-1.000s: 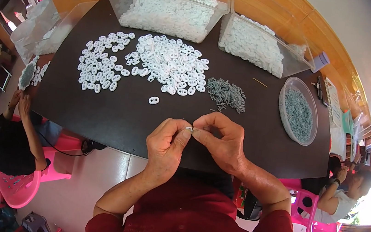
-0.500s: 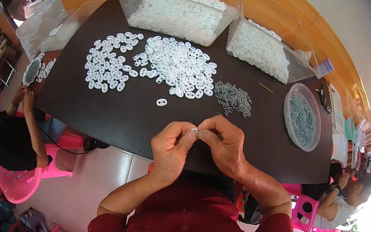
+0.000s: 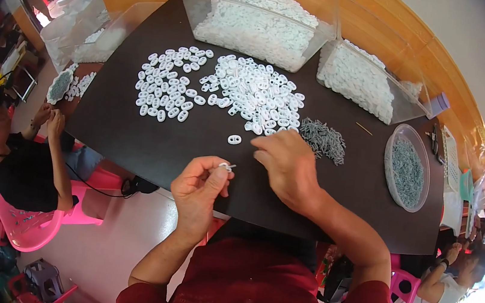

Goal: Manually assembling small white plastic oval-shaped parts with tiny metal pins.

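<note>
My left hand point(image 3: 195, 189), over the table's near edge, pinches a small white oval piece point(image 3: 225, 166) between thumb and fingers. A thin grey pin pokes out of that piece. Ahead and to the right, my right hand point(image 3: 290, 170) is above the table at the front of a heap of white two-holed oval pieces point(image 3: 256, 89). Its fingers are bent and slightly blurred, and anything beneath them is hidden. A single white oval piece point(image 3: 235, 139) lies just left of its fingertips. Beyond that hand is a pile of small grey pins point(image 3: 325, 142).
White oval pieces point(image 3: 165, 90) are spread at the left. Two clear bins point(image 3: 249, 46) of white pieces stand along the back. A round tub point(image 3: 390, 170) of grey pins sits right, with pliers point(image 3: 435, 142) beside it. A co-worker point(image 3: 31, 168) sits at the left.
My hands have come apart. The right has moved forward toward the white heap; the left has shifted slightly left, keeping the white piece. The view has turned a little.
</note>
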Available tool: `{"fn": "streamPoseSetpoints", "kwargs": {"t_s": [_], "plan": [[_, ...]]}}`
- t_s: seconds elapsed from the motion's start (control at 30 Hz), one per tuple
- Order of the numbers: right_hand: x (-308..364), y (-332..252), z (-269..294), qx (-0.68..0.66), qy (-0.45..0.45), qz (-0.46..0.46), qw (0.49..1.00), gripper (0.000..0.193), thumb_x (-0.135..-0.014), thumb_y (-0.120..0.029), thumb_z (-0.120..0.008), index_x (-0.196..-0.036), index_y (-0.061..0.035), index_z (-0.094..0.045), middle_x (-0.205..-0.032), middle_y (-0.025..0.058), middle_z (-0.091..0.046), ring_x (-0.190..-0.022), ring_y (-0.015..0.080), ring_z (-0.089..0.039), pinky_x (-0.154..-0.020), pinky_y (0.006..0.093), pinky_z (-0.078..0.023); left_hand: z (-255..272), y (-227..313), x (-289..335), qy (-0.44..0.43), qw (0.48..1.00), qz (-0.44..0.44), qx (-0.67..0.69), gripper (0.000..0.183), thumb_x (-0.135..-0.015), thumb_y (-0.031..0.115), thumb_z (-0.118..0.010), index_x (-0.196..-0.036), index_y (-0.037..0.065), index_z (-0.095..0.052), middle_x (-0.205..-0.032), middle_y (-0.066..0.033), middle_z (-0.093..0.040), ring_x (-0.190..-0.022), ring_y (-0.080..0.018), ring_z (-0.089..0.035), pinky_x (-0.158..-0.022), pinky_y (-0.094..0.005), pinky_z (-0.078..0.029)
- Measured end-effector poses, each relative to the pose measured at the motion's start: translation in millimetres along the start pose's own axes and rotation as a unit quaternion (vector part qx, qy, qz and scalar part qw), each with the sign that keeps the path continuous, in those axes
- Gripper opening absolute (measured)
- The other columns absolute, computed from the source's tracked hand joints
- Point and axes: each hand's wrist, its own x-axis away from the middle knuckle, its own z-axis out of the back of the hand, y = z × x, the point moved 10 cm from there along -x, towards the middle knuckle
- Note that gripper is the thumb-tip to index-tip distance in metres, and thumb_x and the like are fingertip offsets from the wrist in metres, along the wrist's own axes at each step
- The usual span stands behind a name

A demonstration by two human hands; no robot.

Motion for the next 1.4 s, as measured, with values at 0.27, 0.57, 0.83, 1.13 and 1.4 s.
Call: {"fn": "streamPoseSetpoints", "kwargs": {"t_s": [0.27, 0.57, 0.83, 1.13, 1.4], "plan": [[-17.5, -23.2, -58.4, 0.185, -0.073, 0.151, 0.968, 0.028, -0.063, 0.002, -0.059, -0.091, -0.0010, -0.062, -0.080, 0.0094, -0.051, -0.076, 0.0264, -0.048, -0.067, 0.0357, -0.041, 10.9, -1.2, -1.6, 0.008, 0.998, 0.029, 0.048, 0.012, -0.090, 0.008, -0.061, -0.094, -0.004, -0.061, -0.082, -0.0104, -0.064, -0.063, -0.0130, -0.055, -0.055, -0.0251, -0.045], [-1.0, -5.3, -26.5, -0.009, -0.081, 0.020, 0.996, 0.020, -0.070, -0.001, -0.071, -0.087, -0.0025, -0.061, -0.080, 0.0085, -0.055, -0.072, 0.0218, -0.053, -0.064, 0.0328, -0.044, 8.9, -1.1, -5.2, 0.004, 0.998, 0.021, 0.057, 0.013, -0.090, 0.008, -0.061, -0.095, -0.004, -0.061, -0.081, -0.0108, -0.064, -0.062, -0.0126, -0.055, -0.055, -0.0247, -0.045], [13.8, -5.9, 0.1, -0.113, -0.057, -0.109, 0.986, 0.021, -0.071, 0.000, -0.074, -0.088, -0.0041, -0.063, -0.074, 0.0035, -0.053, -0.059, 0.0114, -0.049, -0.053, 0.0254, -0.040, -16.0, -6.2, -3.0, -0.019, 0.997, 0.026, 0.075, 0.012, -0.091, 0.007, -0.059, -0.095, -0.004, -0.059, -0.084, -0.0122, -0.065, -0.063, -0.0128, -0.055, -0.057, -0.0242, -0.046], [26.5, -13.9, 12.2, -0.111, -0.009, -0.085, 0.990, 0.024, -0.075, 0.004, -0.068, -0.098, -0.0035, -0.066, -0.081, 0.0060, -0.058, -0.065, 0.0136, -0.054, -0.060, 0.0259, -0.045, -30.7, -10.6, 3.4, -0.032, 0.995, 0.022, 0.090, 0.011, -0.092, 0.007, -0.058, -0.094, -0.004, -0.059, -0.083, -0.0114, -0.064, -0.064, -0.0131, -0.055, -0.057, -0.0244, -0.046], [53.5, 24.6, 5.5, -0.367, 0.007, -0.275, 0.889, 0.016, -0.085, 0.001, -0.062, -0.101, 0.0012, -0.065, -0.087, 0.0057, -0.066, -0.075, 0.0100, -0.059, -0.068, 0.0240, -0.047, -46.1, -16.5, 5.6, -0.054, 0.993, 0.027, 0.098, 0.011, -0.091, 0.005, -0.059, -0.097, -0.004, -0.060, -0.082, -0.0104, -0.064, -0.064, -0.0125, -0.054, -0.057, -0.0245, -0.045]]}}
